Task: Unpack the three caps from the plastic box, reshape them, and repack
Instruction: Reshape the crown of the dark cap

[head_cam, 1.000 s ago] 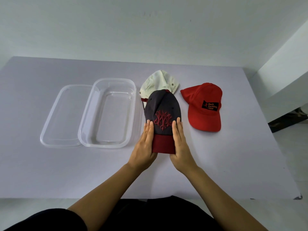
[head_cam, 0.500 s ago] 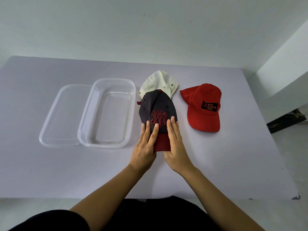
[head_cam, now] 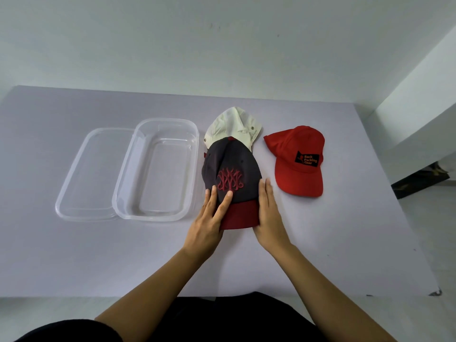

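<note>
We've got the dark cap [head_cam: 230,166] with its raised red embroidery flat on the table [head_cam: 74,255], overlapping the crumpled white cap [head_cam: 234,124]. Left hand [head_cam: 209,218] lies spread-fingered on it; right hand [head_cam: 269,215] presses its side, fingers together. Clear plastic box [head_cam: 158,166] sits empty-looking just left, smooth red cap [head_cam: 298,159] right.

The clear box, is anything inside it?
Empty. The box shows only its bare clear bottom; all three caps lie outside on the table.
</note>
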